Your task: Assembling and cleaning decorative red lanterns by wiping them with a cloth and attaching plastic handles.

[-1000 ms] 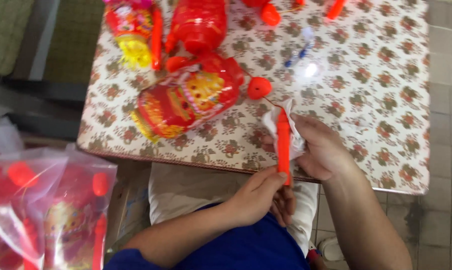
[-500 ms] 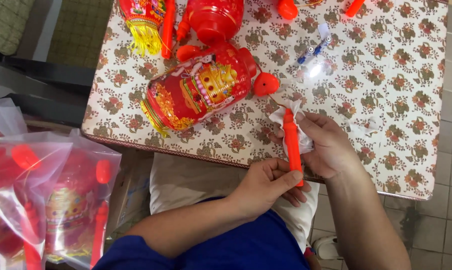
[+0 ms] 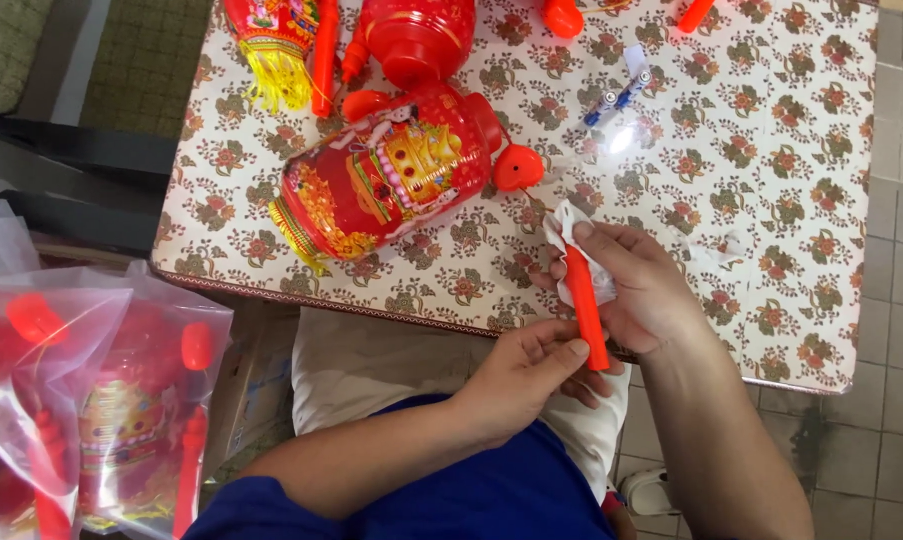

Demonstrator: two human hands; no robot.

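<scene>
My right hand [image 3: 644,285] grips the upper part of a red-orange plastic stick [image 3: 586,305] together with a crumpled white tissue [image 3: 564,235] wrapped around its top. My left hand [image 3: 522,372] pinches the stick's lower end from below, over my lap at the table's near edge. Just beyond the hands a red and gold plastic lantern [image 3: 387,175] lies on its side on the floral tablecloth [image 3: 772,150], with a red cap [image 3: 518,168] beside it.
More red lanterns [image 3: 417,35] [image 3: 267,30] and red sticks [image 3: 324,55] lie at the table's far side. A small blue and silver part [image 3: 617,95] rests near a bright glare. Clear plastic bags [image 3: 92,400] of packed lanterns stand at the left on the floor.
The view has shifted so the table sits lower and closer. My hands keep hold of the stick and tissue, with the right thumb now pressing the tissue at the stick's top.
</scene>
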